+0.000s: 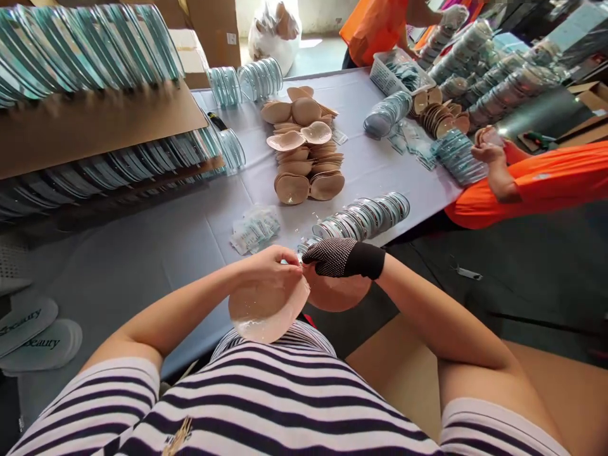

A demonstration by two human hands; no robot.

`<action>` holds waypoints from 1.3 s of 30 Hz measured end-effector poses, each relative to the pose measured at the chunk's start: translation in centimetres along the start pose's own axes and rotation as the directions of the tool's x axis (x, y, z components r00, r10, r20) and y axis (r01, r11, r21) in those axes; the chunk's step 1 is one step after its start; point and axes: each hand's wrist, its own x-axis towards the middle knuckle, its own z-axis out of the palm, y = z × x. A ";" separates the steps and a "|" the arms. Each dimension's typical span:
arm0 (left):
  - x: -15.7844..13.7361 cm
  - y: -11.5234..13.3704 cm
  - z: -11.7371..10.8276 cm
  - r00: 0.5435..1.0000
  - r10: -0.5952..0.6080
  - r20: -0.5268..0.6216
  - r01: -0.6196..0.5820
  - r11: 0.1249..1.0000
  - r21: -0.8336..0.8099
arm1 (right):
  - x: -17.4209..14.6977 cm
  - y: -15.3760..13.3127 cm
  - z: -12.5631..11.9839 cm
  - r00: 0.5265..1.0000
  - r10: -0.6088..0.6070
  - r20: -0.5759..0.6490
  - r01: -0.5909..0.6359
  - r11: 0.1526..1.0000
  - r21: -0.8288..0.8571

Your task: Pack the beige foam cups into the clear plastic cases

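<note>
**Two cups in hand, a heap yet to go**

While the table (pixel 156 253) holds plenty of stock, the person's hands meet just above its near edge. The bare left hand (pixel 268 263) pinches the top rim of a beige cup (pixel 266 310) whose clear film faces up; the gloved right hand (pixel 332 256) is closed on a second cup (pixel 339 294), and the two cups touch where the fingertips come together.

Judging by the layout, the work looks partly done. A row of round clear cases (pixel 363 215) lies on edge just beyond the hands, and many more are banked on cardboard at the left. A heap of loose cups (pixel 304 149) sits mid-table, untouched, with small packets (pixel 254 229) between it and the hands. So a good share seems left.

Across the table a person in an orange sleeve (pixel 546 180) handles another cup, with more cases stacked behind.
</note>
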 end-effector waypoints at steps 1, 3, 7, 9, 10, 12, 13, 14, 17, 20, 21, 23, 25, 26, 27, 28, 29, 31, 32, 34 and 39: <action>-0.4 0.1 0.8 0.999 -0.043 0.029 0.045 0.998 -0.048 | -0.6 -0.5 0.4 0.997 -0.051 0.065 0.045 0.995 0.085; -1.1 0.4 2.1 0.990 -0.115 0.087 0.125 0.985 -0.122 | -1.5 -1.0 1.6 0.987 -0.098 0.128 0.062 0.964 0.257; -1.3 0.5 3.6 0.975 -0.168 0.143 0.187 0.973 -0.133 | -2.6 -0.9 4.3 0.997 -0.021 0.069 -0.007 0.923 0.384; -1.1 0.1 3.7 0.971 -0.127 0.201 0.153 0.981 -0.121 | -3.3 -1.2 4.9 1.000 0.008 0.006 -0.009 0.939 0.344; -1.0 -0.1 3.8 0.969 -0.098 0.225 0.129 0.984 -0.124 | -3.6 -1.4 5.0 1.000 0.016 -0.020 -0.009 0.950 0.311; -0.9 -0.5 3.9 0.969 -0.050 0.242 0.082 0.989 -0.123 | -4.3 -2.2 5.1 0.998 0.026 -0.062 -0.011 0.973 0.230; -0.9 -0.6 4.0 0.972 -0.040 0.232 0.066 0.992 -0.105 | -4.5 -2.7 5.2 0.996 0.034 -0.086 -0.017 0.982 0.187; -1.0 -0.7 4.1 0.975 -0.046 0.217 0.063 0.995 -0.073 | -4.7 -3.1 5.4 0.992 0.052 -0.113 -0.035 0.989 0.145; -1.0 -1.2 4.8 0.983 -0.121 0.136 0.110 0.991 0.082 | -4.7 -3.9 6.8 0.966 0.168 -0.199 -0.157 0.985 0.068; -0.5 -2.1 5.5 0.989 -0.146 0.020 0.137 0.960 0.243 | -4.2 -3.7 8.7 0.908 0.313 -0.280 -0.287 0.949 0.129; -0.3 -2.3 5.6 0.991 -0.136 -0.012 0.134 0.951 0.280 | -4.1 -3.4 9.3 0.887 0.343 -0.308 -0.307 0.938 0.161; 0.0 -2.8 5.8 0.991 -0.123 -0.046 0.132 0.941 0.313 | -3.9 -2.9 10.2 0.856 0.374 -0.357 -0.319 0.925 0.206; 0.1 -3.0 5.7 0.992 -0.119 -0.044 0.127 0.938 0.322 | -4.1 -2.7 10.6 0.849 0.362 -0.386 -0.310 0.931 0.193; 0.1 -3.0 5.6 0.993 -0.113 -0.037 0.119 0.940 0.321 | -4.3 -2.6 10.7 0.847 0.350 -0.399 -0.310 0.936 0.164; 0.0 -3.0 5.5 0.994 -0.104 -0.025 0.107 0.946 0.305 | -4.5 -2.7 10.6 0.845 0.338 -0.416 -0.313 0.941 0.128; -0.1 -3.0 5.3 0.996 -0.092 -0.011 0.092 0.959 0.268 | -4.7 -2.9 10.5 0.838 0.326 -0.437 -0.319 0.943 0.093; -0.2 -2.9 5.2 0.997 -0.076 0.003 0.074 0.975 0.208 | -4.9 -3.1 10.4 0.828 0.318 -0.462 -0.328 0.943 0.062; -0.3 -2.8 5.1 0.998 -0.043 0.036 0.041 0.998 0.043 | -5.2 -3.6 10.1 0.805 0.304 -0.510 -0.343 0.939 0.018; -0.4 -2.7 5.2 0.998 -0.030 0.055 0.032 0.999 -0.030 | -5.2 -3.9 9.9 0.800 0.292 -0.524 -0.342 0.940 0.001; -0.4 -2.7 5.4 0.998 -0.026 0.058 0.029 0.997 -0.066 | -5.1 -4.2 9.8 0.809 0.259 -0.528 -0.324 0.946 -0.032; 0.0 -2.8 6.1 0.996 -0.065 -0.055 0.075 0.975 0.209 | -4.2 -4.2 10.6 0.817 0.254 -0.518 -0.331 0.942 -0.061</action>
